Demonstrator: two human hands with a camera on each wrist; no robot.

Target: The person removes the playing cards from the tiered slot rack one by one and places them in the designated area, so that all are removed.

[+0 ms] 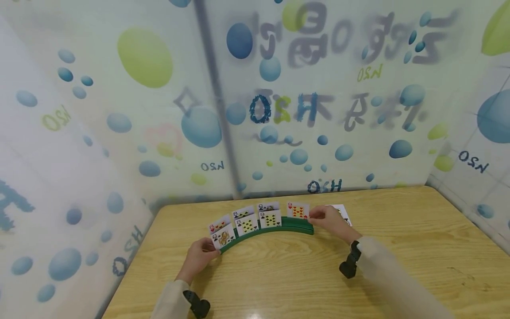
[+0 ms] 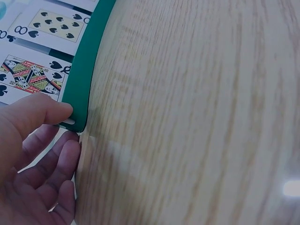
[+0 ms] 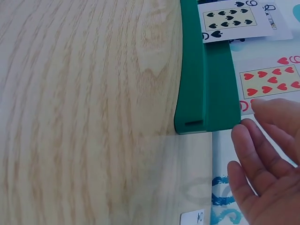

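A curved green card holder (image 1: pixel 296 226) stands on the table with playing cards in two rows. In front are a queen of spades (image 2: pixel 33 77), an eight of spades (image 2: pixel 58 23) and a nine of spades (image 3: pixel 229 21). At the holder's left end, my left hand (image 1: pixel 199 256) grips the green end, thumb on its front beside the queen and fingers bent below. My right hand (image 1: pixel 330 219) pinches the edge of a nine of hearts (image 3: pixel 269 82), which stands in the back row near the right end. Its fingertips behind the card are partly hidden.
More cards, partly covered, stand in the back row, including a red heart card (image 1: pixel 219 224). A white card (image 1: pixel 341 212) lies on the wooden table (image 1: pixel 279 274) behind my right hand. A patterned curtain (image 1: pixel 279 155) hangs beyond the table's far edge.
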